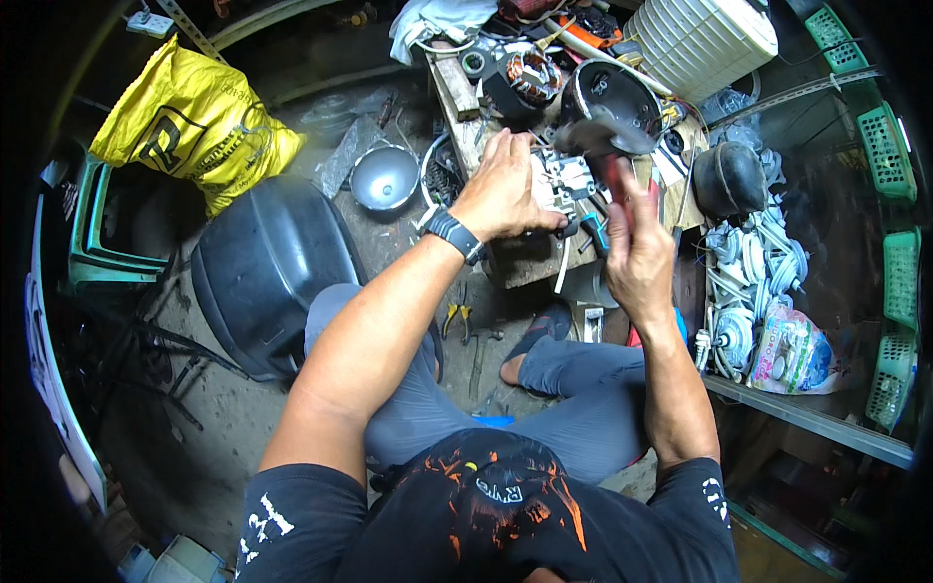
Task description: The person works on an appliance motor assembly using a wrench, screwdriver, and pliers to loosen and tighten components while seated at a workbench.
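Note:
My left hand [501,189], with a dark watch on its wrist, curves round the near-left side of a silver metal machine part [566,180] on the wooden workbench [525,267]. Its thumb presses along the near side of the part. In my right hand [641,248] is a red-handled hammer [612,144], raised above the part's right side. The hammer's head is smeared by motion and partly covers the part. A screwdriver with a blue-green handle [594,231] lies between my two hands, close to the part.
Beyond my hands lie a copper-wound motor stator [533,76] and a black round pan [610,97]. White plastic parts [748,262] crowd the right. A black casing [277,277], yellow sack [199,126] and metal bowl [385,179] stand left. Pliers [457,316] and another hammer [480,360] lie on the floor.

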Demonstrator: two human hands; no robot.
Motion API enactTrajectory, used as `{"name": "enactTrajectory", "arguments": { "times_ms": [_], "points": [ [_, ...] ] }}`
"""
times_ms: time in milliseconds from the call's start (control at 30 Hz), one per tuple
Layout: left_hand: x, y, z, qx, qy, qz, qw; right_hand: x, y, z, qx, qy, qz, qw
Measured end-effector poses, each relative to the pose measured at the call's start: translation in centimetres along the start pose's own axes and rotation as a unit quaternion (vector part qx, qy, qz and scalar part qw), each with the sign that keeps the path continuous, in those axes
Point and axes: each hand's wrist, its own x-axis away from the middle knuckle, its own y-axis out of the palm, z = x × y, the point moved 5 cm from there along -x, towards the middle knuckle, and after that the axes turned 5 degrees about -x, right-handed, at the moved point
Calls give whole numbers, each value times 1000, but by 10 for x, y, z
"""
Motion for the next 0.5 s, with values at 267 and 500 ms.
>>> {"name": "enactTrajectory", "arguments": {
  "times_ms": [267,500],
  "points": [
    [-1,0,7,0,19,27,999,1,11,13,-7,-8,-33,999],
    [3,2,3,-24,30,45,998,6,-22,-11,6,-103,119,987]
  ]
}}
